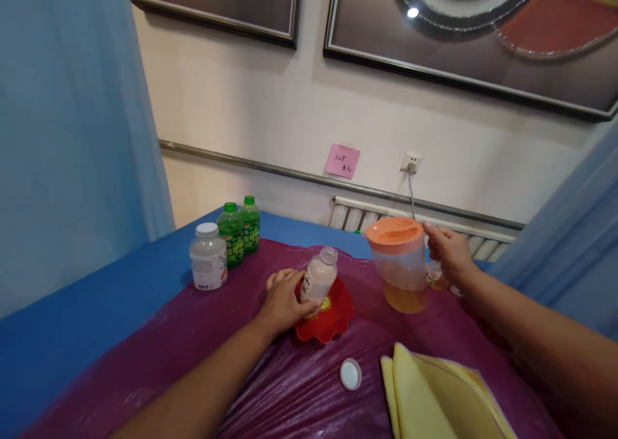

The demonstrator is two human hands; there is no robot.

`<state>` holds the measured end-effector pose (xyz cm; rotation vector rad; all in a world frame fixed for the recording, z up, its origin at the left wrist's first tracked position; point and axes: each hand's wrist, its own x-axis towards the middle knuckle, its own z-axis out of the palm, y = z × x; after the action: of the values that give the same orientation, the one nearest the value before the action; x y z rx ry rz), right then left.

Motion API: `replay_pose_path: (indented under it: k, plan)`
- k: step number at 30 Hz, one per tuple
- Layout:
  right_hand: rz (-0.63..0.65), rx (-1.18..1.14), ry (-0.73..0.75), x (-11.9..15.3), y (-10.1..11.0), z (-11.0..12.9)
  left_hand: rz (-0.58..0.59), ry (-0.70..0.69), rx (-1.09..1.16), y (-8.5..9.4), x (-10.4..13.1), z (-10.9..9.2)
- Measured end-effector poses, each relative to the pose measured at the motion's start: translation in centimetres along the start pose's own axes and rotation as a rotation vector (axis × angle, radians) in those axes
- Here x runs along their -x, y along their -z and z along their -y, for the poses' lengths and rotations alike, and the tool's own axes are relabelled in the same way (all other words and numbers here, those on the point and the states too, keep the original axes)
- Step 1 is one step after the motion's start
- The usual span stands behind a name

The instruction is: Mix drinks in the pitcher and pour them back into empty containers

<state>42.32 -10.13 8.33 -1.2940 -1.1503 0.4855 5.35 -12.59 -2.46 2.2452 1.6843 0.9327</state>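
Note:
My left hand [284, 300] is wrapped round a small uncapped bottle [319, 277] with a plant print, tilted slightly right over a red scalloped dish [333, 320]. My right hand [447, 251] grips the handle of a clear pitcher [398, 275] with an orange lid and amber liquid in its lower part. The pitcher is right of the bottle, apart from it. A white cap [351, 374] lies on the purple plastic sheet [275, 387] in front of the dish.
At the left stand a white-capped jar [208, 262] and two green bottles [232, 236]. A folded yellow cloth [439, 394] lies at the front right. Behind the blue table [140, 271] are a radiator [355, 212] and wall socket [411, 162]. Blue curtains hang on both sides.

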Motion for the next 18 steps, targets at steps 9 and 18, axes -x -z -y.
replay_pose_path:
  k: [9,18]
  plan:
    - [0.15,0.279,0.295,-2.6,-1.0,7.3,0.017,-0.03,0.051,-0.3,0.4,0.0]
    - [0.247,0.407,0.395,-1.9,-3.2,10.7,0.027,-0.048,0.07,-0.1,0.6,0.0]
